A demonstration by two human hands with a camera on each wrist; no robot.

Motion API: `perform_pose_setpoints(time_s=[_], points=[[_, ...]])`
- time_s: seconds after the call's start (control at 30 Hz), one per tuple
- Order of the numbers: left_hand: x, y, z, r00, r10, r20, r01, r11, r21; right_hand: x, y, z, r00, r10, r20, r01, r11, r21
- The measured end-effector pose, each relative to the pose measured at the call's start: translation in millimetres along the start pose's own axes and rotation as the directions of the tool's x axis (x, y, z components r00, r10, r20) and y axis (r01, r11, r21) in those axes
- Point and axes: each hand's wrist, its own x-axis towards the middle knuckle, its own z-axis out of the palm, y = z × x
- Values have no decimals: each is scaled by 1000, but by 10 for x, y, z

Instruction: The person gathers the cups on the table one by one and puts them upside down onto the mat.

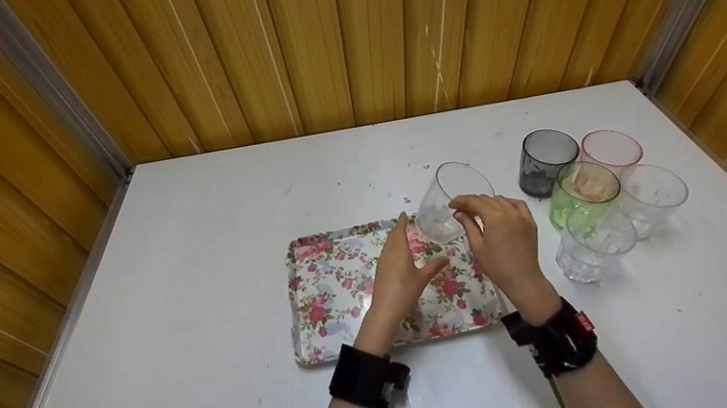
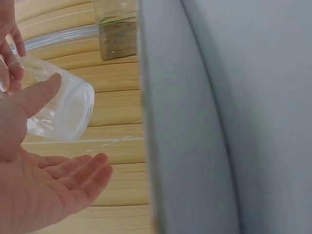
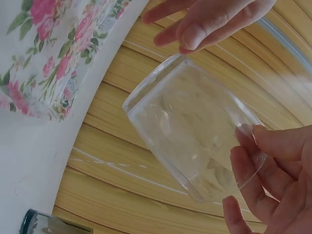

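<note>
A clear drinking glass [image 1: 440,214] is held tilted above the right part of the flowered tray [image 1: 341,312]. My right hand [image 1: 506,239] pinches it at the rim, thumb outside and fingertips inside, as the right wrist view shows. My left hand [image 1: 399,271] is spread beside the base of the glass, its fingers straight and the thumb apart. In the left wrist view that thumb [image 2: 41,95] overlaps the side of the glass near its thick base. The right wrist view has the left fingertips right at the base edge.
On the right of the white table [image 1: 165,306] several glasses stand close together: a grey one [image 1: 541,172], a pink one [image 1: 623,151], a green one [image 1: 565,202] and clear ones [image 1: 583,262]. Wood-patterned walls [image 1: 305,42] enclose the table's back and sides.
</note>
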Motion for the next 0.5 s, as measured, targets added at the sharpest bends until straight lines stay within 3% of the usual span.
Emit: perform_pose_setpoints(time_s=[0.13,0.5], points=[[9,-18,-35,1000,5,-28,-7,999,-42,-2,-33,-1,999,16,28,-18,997,70],[22,-66,-58,998,11,-64,-13,999,-37,-2,-53,-2,998,29,58,-38,988,152]])
